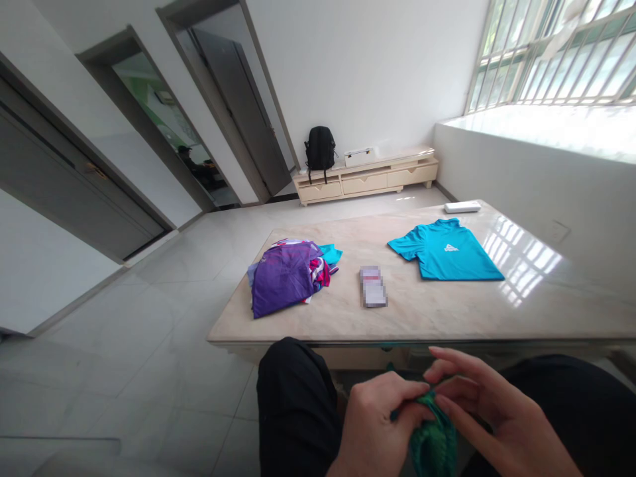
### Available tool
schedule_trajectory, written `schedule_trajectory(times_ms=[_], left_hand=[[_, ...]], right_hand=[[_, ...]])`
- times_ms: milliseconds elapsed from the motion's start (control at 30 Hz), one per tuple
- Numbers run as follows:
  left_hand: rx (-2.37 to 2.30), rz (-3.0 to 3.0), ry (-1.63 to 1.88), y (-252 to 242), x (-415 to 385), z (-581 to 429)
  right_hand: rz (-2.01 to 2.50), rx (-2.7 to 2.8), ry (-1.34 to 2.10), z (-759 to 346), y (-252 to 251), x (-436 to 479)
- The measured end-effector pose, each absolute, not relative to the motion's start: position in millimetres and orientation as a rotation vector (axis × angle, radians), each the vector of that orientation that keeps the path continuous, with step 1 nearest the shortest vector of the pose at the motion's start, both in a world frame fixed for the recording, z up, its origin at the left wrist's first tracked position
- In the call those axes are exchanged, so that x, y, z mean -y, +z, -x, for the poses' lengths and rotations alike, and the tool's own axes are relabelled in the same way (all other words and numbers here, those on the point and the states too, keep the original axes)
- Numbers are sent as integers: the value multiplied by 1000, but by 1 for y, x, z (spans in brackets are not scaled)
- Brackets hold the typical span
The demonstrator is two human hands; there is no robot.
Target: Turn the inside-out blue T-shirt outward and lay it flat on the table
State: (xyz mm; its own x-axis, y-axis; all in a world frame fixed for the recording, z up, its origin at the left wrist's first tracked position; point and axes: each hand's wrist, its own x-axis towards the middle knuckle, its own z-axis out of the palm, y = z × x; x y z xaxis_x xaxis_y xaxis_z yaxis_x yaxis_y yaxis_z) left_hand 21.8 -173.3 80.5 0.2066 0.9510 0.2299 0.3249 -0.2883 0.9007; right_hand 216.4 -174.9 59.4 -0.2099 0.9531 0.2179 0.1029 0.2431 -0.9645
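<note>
Between my knees hangs a bunched green cloth [433, 440]. My left hand [380, 421] is closed on its upper end, thumb and fingers pinched. Beside it, my right hand [489, 411] has its fingers apart, with the thumb and fingertips close to the top of the cloth; whether they touch it is hard to tell. On the marble table [342, 324], a blue T-shirt [454, 255] with a white logo lies flat at the right. A pile of clothes with a purple garment [283, 278] on top lies at the left.
A blurred-out phone-like object [373, 288] lies mid-table. A white case [462, 207] rests at the table's far edge. Beyond stands a low cabinet [365, 185] holding a black backpack [320, 149]. A person [199, 169] sits past the left doorway. My knees are against the near edge.
</note>
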Motion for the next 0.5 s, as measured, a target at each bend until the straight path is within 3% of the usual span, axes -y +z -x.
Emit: schedule_trajectory(times_ms=[267, 500], left_hand=[[-1211, -1562, 797, 87, 170, -19], [-1263, -1953, 1207, 71, 166, -26]], right_hand=[[978, 2146, 581, -229, 68, 169], [1039, 2064, 509, -224, 64, 166]])
